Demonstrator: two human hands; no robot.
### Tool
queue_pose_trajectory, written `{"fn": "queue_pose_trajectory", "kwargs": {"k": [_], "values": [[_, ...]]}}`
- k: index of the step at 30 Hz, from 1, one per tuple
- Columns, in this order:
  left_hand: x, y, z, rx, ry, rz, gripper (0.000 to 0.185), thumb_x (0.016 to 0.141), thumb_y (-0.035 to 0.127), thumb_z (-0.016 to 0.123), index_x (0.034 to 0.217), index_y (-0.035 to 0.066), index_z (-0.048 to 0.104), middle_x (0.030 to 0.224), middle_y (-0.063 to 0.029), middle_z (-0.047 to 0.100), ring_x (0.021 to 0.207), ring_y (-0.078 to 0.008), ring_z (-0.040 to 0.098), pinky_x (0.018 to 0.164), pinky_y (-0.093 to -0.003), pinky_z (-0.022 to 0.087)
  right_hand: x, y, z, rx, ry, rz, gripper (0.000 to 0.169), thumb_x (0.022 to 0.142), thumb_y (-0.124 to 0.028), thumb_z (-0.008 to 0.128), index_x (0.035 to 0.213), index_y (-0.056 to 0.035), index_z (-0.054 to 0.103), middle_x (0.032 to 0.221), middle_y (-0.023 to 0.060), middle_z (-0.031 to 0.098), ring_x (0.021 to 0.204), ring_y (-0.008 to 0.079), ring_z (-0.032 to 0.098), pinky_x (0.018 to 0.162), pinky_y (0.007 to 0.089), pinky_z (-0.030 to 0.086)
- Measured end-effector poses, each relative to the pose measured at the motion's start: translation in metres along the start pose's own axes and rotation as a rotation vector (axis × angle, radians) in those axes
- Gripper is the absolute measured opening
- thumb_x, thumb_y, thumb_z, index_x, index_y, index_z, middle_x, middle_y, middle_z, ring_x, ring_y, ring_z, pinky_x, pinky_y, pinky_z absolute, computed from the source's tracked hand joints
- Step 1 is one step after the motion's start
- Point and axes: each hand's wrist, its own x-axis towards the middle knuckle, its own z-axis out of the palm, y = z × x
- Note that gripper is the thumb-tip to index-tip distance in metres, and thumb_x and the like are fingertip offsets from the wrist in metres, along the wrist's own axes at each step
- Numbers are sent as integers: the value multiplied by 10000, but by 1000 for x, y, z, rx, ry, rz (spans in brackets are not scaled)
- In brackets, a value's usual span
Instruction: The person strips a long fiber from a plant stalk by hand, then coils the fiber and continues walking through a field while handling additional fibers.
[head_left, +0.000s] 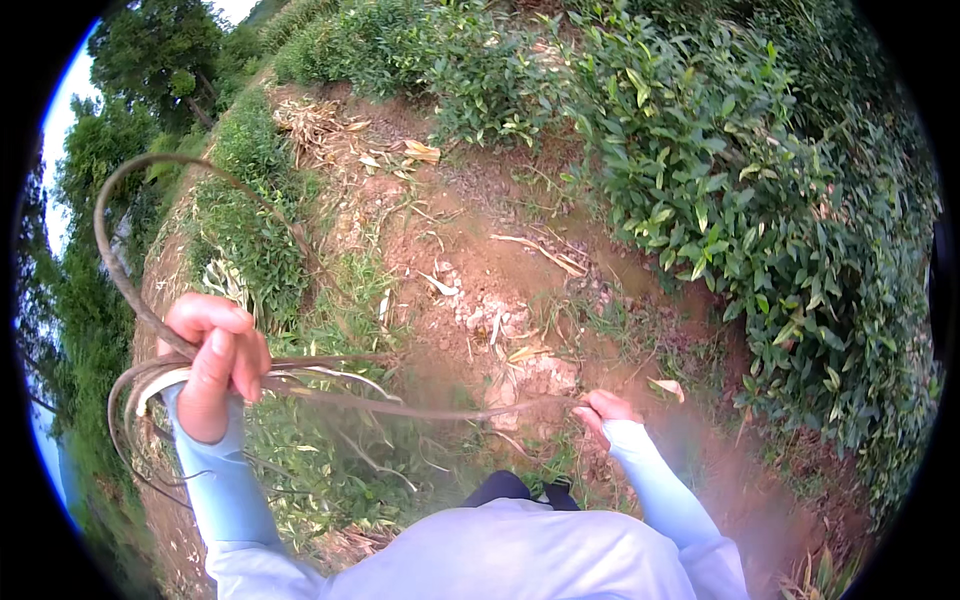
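Note:
My left hand (219, 358) is closed around a bundle of long brown vines or roots (360, 403), raised at the left of the head view. One thick stem (112, 255) arches in a wide loop above that fist. Thinner ends curl below it around the pale blue sleeve, and a short whitish piece (159, 386) shows beside the wrist. A single strand runs across to the right, where my right hand (609, 411) pinches its far end between thumb and fingers. The strand sags slightly between the two hands.
Reddish bare soil (465, 202) with stones and dry husks (422, 151) lies before me. Dense leafy shrubs (712, 187) line the right and top. Low green plants (251, 217) border the left, with a heap of dry stalks (319, 124) beyond. Trees (157, 60) stand farther off.

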Motion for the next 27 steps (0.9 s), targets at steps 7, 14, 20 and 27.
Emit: {"fn": "queue_pose_trajectory", "kwargs": {"k": [7, 14, 20, 27], "values": [[78, -15, -96, -13, 250, 70, 172, 940, 156, 353, 1026, 67, 473, 466, 57, 339, 375, -42, 261, 380, -202, 237, 146, -52, -12, 241, 204, -105, 111, 747, -44, 626, 850, -30, 587, 711, 22, 535, 650, 112, 490, 586, 239, 398], [34, -258, -219, -93, 781, -626, 507, 885, 468, 418, 1077, 3, 479, 701, -57, 517, 435, -72, 332, 431, -225, 311, 305, -110, -51, 367, -44, -13, 151, 770, -70, 644, 838, -52, 510, 723, 15, 570, 621, 64, 519, 571, 206, 429], [26, -320, -242, -240, 974, -818, 378, 900, 420, 416, 870, 52, 497, 515, 3, 380, 382, -86, 303, 371, -242, 282, 465, -166, -8, 408, -261, 186, 147, 776, -88, 646, 864, -30, 544, 713, 26, 573, 581, 72, 543, 535, 211, 436], [74, -303, -288, -349, 1209, -641, 307, 890, 392, 459, 939, 89, 467, 503, 17, 318, 388, -93, 289, 395, -249, 308, 579, -198, 52, 324, 93, -178, 102, 808, -55, 598, 907, -38, 582, 782, -27, 511, 689, 55, 472, 624, 183, 384]]}}
